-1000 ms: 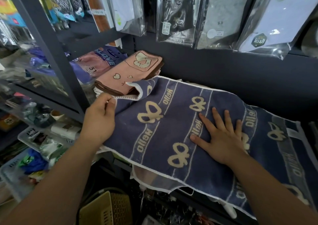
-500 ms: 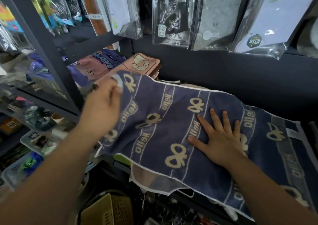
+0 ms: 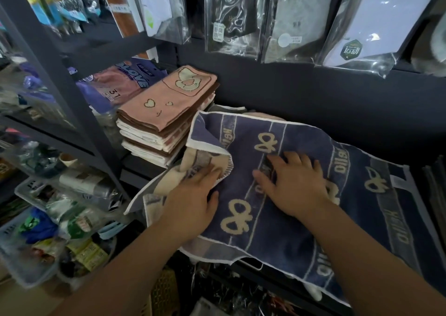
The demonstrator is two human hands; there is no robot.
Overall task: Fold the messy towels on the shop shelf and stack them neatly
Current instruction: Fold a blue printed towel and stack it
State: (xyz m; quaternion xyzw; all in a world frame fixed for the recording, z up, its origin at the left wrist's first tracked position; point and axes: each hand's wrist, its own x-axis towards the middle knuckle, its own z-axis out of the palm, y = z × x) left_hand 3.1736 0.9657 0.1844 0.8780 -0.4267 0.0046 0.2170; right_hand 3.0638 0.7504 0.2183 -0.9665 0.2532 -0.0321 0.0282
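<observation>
Your left fingers (image 3: pixel 205 173) lie straight on the navy bow towel's (image 3: pixel 277 231) turned-back corner, gripping nothing; your right fingers (image 3: pixel 292 161) press flat beside them. Folded pink towels (image 3: pixel 166 108) sit stacked just beyond your left fingers.

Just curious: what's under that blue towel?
A pinkish cloth peeks out beneath the blue towel at its near edge; whatever else lies under it is covered.

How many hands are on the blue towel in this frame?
2. The left hand rests on the turned-over left end of the blue towel; the right hand lies flat on its middle. Both are in full view.
</observation>
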